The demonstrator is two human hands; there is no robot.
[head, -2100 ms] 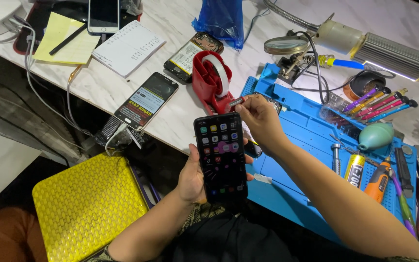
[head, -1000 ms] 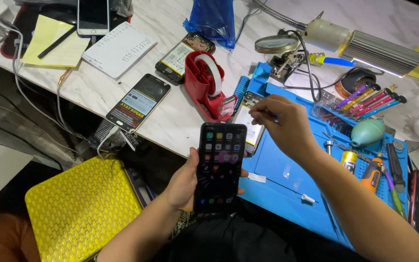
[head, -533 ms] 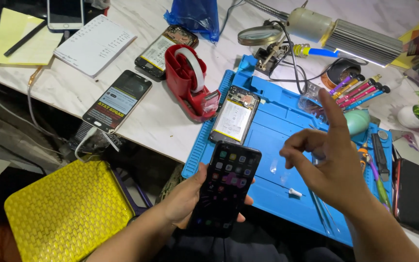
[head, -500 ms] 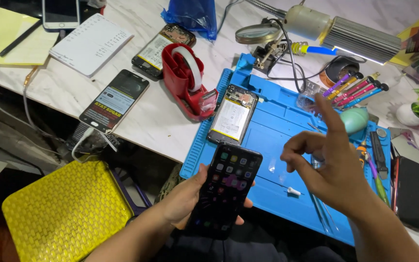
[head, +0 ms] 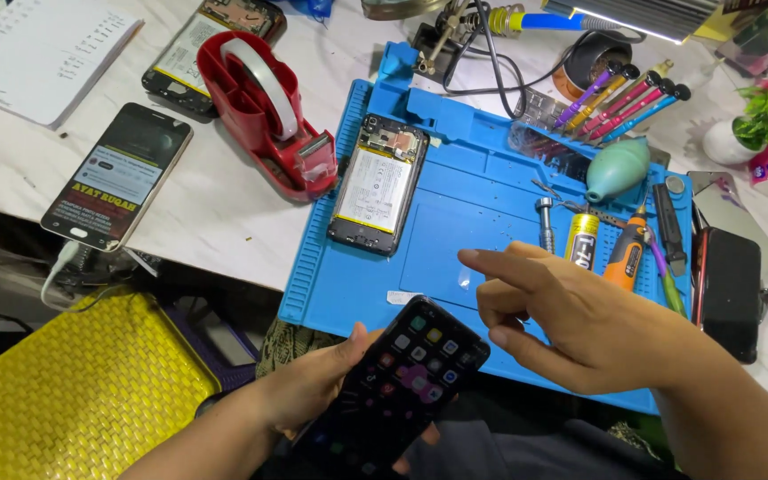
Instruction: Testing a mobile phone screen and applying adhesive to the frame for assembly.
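Glass-fronted, slick and likely fragile, the lit smartphone [head: 402, 378] is resting at 6 o'clock, best gripped by its edges; left hand [head: 313, 391] is cradling it, right hand [head: 580, 324] is hovering empty, forefinger extended.

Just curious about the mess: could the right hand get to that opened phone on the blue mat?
Probably yes. The right hand is empty and hovers over the blue mat; the opened phone lies uncovered, with bare mat between them.
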